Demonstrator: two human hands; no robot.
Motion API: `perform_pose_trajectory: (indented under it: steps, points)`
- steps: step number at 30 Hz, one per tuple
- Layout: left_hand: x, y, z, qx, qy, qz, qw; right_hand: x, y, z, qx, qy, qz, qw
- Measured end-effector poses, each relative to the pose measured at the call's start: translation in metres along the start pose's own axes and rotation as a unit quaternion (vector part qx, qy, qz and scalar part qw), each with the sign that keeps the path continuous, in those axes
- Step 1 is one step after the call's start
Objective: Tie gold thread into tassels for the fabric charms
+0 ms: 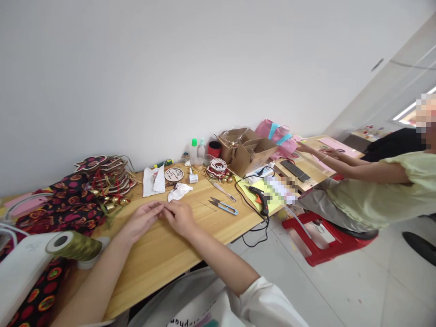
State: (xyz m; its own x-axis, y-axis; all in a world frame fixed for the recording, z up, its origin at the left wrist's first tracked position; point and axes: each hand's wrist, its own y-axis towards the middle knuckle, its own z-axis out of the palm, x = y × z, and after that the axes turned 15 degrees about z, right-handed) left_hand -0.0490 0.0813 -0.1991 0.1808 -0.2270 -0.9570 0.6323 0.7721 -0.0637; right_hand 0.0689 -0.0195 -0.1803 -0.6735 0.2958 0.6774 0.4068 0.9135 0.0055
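Fingers of the left hand and right hand are curled inward, their tips pressed together above the wooden table; whether a small item is pinched between them cannot be told at this scale. At far left, a white machine bears an olive thread spool, with dark patterned fabric beyond. Next lies a pile of ornaments with gold bells. Beyond the hands are a folded white tissue, a round wooden plaque and, nearest the fingertips, a crumpled tissue. To the right of the right hand lie blue-handled snips. Farther right, a glue gun rests on a yellow sheet, in front of an open carton. A dark phone follows. At far right, a person in a pale top sits on a red stool, arms extended over the work surface.
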Motion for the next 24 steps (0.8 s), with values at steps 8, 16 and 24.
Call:
perform_pose_trajectory:
  steps: [8, 16, 24]
  points:
    - [0.009, 0.005, -0.007, -0.014, -0.006, -0.005, 1.000, -0.001, -0.002, 0.012, -0.035, 0.010, 0.010, 0.999]
    - [0.007, 0.001, -0.009, -0.024, 0.008, -0.012, 1.000, 0.005, -0.009, 0.001, -0.044, -0.037, 0.027, 0.998]
    - [0.000, -0.004, -0.009, -0.004, 0.052, -0.019, 0.998, 0.011, -0.011, -0.006, -0.030, -0.071, 0.083, 0.994]
